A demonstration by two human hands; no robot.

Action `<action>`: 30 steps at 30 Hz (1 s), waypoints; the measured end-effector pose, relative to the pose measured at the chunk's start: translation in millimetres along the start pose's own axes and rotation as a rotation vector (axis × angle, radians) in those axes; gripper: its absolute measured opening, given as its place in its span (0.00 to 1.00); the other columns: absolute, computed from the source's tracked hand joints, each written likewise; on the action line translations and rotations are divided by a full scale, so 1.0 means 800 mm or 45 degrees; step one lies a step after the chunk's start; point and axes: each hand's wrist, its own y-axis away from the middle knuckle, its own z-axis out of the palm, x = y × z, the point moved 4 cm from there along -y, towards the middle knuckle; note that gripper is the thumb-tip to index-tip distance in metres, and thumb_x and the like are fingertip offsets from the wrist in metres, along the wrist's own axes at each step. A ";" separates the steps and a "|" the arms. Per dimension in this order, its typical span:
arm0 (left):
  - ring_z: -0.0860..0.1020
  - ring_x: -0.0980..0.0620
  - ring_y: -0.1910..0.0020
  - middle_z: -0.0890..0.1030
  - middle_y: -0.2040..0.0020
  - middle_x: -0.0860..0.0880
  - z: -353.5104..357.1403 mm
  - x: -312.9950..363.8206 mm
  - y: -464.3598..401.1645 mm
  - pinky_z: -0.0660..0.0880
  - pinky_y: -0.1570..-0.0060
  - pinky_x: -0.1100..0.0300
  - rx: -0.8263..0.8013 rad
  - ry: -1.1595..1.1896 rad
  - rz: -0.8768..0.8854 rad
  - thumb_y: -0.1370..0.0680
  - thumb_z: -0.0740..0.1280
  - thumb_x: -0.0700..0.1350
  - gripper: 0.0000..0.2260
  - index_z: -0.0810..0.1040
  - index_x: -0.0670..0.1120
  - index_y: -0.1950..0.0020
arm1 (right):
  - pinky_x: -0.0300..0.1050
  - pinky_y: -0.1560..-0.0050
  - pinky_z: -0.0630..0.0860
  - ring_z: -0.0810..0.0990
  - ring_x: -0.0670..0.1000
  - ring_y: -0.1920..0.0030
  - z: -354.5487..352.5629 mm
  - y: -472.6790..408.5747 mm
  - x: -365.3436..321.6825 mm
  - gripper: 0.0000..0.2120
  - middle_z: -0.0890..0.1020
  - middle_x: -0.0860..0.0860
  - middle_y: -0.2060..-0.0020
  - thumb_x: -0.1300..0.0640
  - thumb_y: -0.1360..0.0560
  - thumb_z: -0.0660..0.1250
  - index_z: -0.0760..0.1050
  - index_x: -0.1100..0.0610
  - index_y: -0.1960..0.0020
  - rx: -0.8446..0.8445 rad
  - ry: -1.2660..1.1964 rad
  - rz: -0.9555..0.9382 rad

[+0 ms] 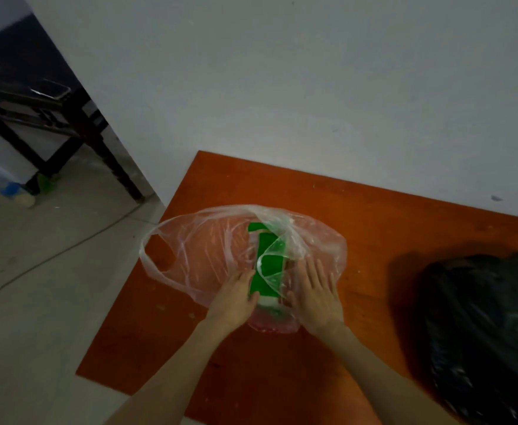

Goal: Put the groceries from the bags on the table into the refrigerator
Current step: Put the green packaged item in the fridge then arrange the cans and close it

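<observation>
Orange table [359, 210] against a pale wall. Thin pink plastic bag [208, 250] lying on it, green package [268, 268] inside. Left hand [234, 299] gripping package's left edge, fingers curled; right hand [313, 289] pressed flat on bag, fingers straight. Black bag [484, 326] at right, well apart.

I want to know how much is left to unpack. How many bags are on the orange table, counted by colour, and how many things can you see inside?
Clear pinkish bag: 1
Black bag: 1
Green package seen in the clear bag: 1
Total: 3
The black bag's contents are hidden.
</observation>
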 end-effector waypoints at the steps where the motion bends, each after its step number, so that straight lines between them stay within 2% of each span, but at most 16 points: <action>1: 0.70 0.47 0.35 0.68 0.30 0.45 0.005 0.000 -0.006 0.67 0.34 0.53 -0.015 0.007 -0.028 0.21 0.62 0.45 0.23 0.62 0.45 0.27 | 0.53 0.29 0.32 0.31 0.53 0.28 0.003 -0.001 0.004 0.34 0.33 0.52 0.27 0.40 0.20 0.45 0.31 0.54 0.26 0.000 -0.005 0.009; 3: 0.71 0.46 0.35 0.70 0.32 0.44 0.014 -0.001 -0.016 0.69 0.36 0.52 -0.051 0.031 -0.090 0.22 0.63 0.46 0.24 0.62 0.45 0.27 | 0.52 0.29 0.31 0.31 0.54 0.27 0.012 -0.005 0.011 0.33 0.31 0.51 0.28 0.41 0.20 0.45 0.29 0.54 0.27 -0.008 -0.008 0.030; 6: 0.73 0.44 0.39 0.73 0.36 0.42 0.027 -0.006 -0.029 0.72 0.39 0.49 -0.096 0.051 -0.198 0.25 0.66 0.53 0.26 0.66 0.44 0.30 | 0.53 0.29 0.30 0.29 0.53 0.27 0.029 -0.008 0.018 0.31 0.31 0.51 0.27 0.41 0.20 0.43 0.29 0.53 0.27 -0.066 -0.020 0.070; 8: 0.71 0.41 0.37 0.70 0.35 0.41 0.034 -0.007 -0.035 0.70 0.38 0.49 -0.102 0.019 -0.264 0.28 0.69 0.57 0.32 0.65 0.42 0.30 | 0.54 0.29 0.31 0.29 0.53 0.28 0.039 -0.010 0.021 0.30 0.31 0.50 0.28 0.38 0.23 0.37 0.29 0.51 0.28 -0.102 -0.016 0.075; 10: 0.68 0.41 0.35 0.68 0.34 0.40 0.038 -0.004 -0.041 0.67 0.38 0.50 -0.116 -0.052 -0.304 0.31 0.70 0.60 0.36 0.64 0.41 0.31 | 0.54 0.29 0.31 0.29 0.54 0.28 0.045 -0.011 0.021 0.33 0.31 0.50 0.28 0.37 0.30 0.28 0.28 0.50 0.29 -0.107 -0.023 0.072; 15: 0.65 0.41 0.34 0.64 0.34 0.40 0.045 0.005 -0.046 0.64 0.35 0.51 -0.147 -0.210 -0.394 0.35 0.71 0.65 0.46 0.57 0.39 0.30 | 0.53 0.30 0.30 0.29 0.54 0.28 0.052 -0.016 0.022 0.37 0.31 0.51 0.29 0.33 0.34 0.20 0.29 0.49 0.30 -0.126 -0.020 0.074; 17: 0.65 0.42 0.33 0.64 0.33 0.41 0.050 0.009 -0.042 0.62 0.34 0.51 -0.113 -0.320 -0.352 0.35 0.70 0.67 0.49 0.54 0.39 0.28 | 0.54 0.30 0.30 0.29 0.55 0.28 0.055 -0.018 0.021 0.36 0.31 0.51 0.29 0.35 0.33 0.23 0.29 0.50 0.29 -0.140 -0.006 0.086; 19: 0.66 0.44 0.35 0.66 0.34 0.42 0.050 0.008 -0.039 0.63 0.36 0.52 -0.028 -0.391 -0.301 0.34 0.67 0.68 0.47 0.55 0.40 0.29 | 0.54 0.30 0.30 0.30 0.55 0.28 0.055 -0.019 0.021 0.37 0.32 0.51 0.28 0.35 0.34 0.22 0.29 0.50 0.29 -0.145 -0.011 0.091; 22: 0.67 0.44 0.36 0.68 0.36 0.43 0.047 0.001 -0.039 0.64 0.37 0.52 0.012 -0.352 -0.282 0.31 0.64 0.68 0.42 0.57 0.41 0.30 | 0.53 0.30 0.30 0.30 0.54 0.28 0.053 -0.019 0.022 0.37 0.31 0.50 0.29 0.35 0.35 0.24 0.29 0.49 0.29 -0.160 -0.016 0.090; 24: 0.67 0.43 0.35 0.68 0.35 0.42 0.043 -0.004 -0.040 0.63 0.36 0.51 0.006 -0.321 -0.301 0.31 0.66 0.65 0.40 0.58 0.41 0.31 | 0.53 0.29 0.31 0.30 0.54 0.27 0.050 -0.019 0.023 0.34 0.31 0.49 0.29 0.36 0.32 0.27 0.28 0.49 0.30 -0.168 -0.017 0.086; 27: 0.66 0.41 0.34 0.67 0.35 0.41 0.029 -0.005 -0.043 0.62 0.35 0.49 -0.063 -0.359 -0.319 0.32 0.67 0.64 0.40 0.58 0.41 0.31 | 0.53 0.28 0.33 0.30 0.53 0.28 0.046 -0.019 0.023 0.29 0.31 0.50 0.29 0.40 0.21 0.40 0.28 0.50 0.30 -0.183 -0.025 0.087; 29: 0.67 0.40 0.35 0.69 0.36 0.40 0.014 -0.003 -0.046 0.63 0.36 0.47 -0.186 -0.374 -0.316 0.34 0.65 0.67 0.41 0.61 0.42 0.31 | 0.54 0.28 0.33 0.30 0.53 0.28 0.043 -0.019 0.021 0.30 0.31 0.49 0.29 0.43 0.19 0.45 0.29 0.51 0.28 -0.193 -0.034 0.092; 30: 0.71 0.41 0.38 0.72 0.39 0.42 0.006 -0.001 -0.048 0.67 0.39 0.48 -0.260 -0.323 -0.291 0.35 0.65 0.67 0.38 0.66 0.44 0.34 | 0.54 0.28 0.33 0.29 0.53 0.28 0.042 -0.018 0.020 0.31 0.31 0.49 0.29 0.43 0.19 0.46 0.31 0.51 0.27 -0.200 -0.031 0.095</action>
